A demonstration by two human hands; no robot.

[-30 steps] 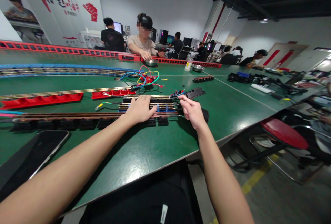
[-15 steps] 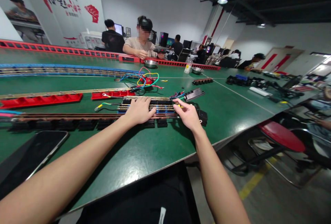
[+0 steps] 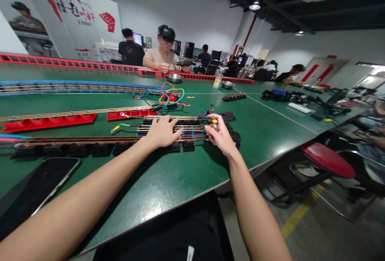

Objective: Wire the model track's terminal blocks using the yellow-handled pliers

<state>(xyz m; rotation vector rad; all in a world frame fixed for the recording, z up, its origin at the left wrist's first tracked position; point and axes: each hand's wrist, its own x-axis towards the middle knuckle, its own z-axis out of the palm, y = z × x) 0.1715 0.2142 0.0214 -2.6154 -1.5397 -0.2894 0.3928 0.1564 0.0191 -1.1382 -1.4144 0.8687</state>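
Note:
My left hand (image 3: 162,131) lies with fingers spread on a short section of conductor rail with black and blue holders (image 3: 188,130) and several thin metal bars. At the right end of that section, my right hand (image 3: 221,135) has its fingers curled around a small yellow piece (image 3: 214,121), its exact kind unclear. Red and blue wires (image 3: 204,114) end just beyond these fingers. A black end piece (image 3: 235,137) sits beside my right hand, and a flat black part (image 3: 228,116) lies behind it. From the section's left side runs a yellow-green wire with a ring terminal (image 3: 116,129).
A long copper-coloured rail on black holders (image 3: 81,140) runs leftward, with red (image 3: 51,122) and blue (image 3: 72,87) rails behind. A phone (image 3: 45,180) lies front left. Metal bowls (image 3: 174,78), a bottle (image 3: 218,78) and a co-worker (image 3: 164,56) are across the table.
My right hand's index finger has risen and curled, showing more of the yellow piece. The flat black part behind it shows less now. My left hand stays on the rail section.

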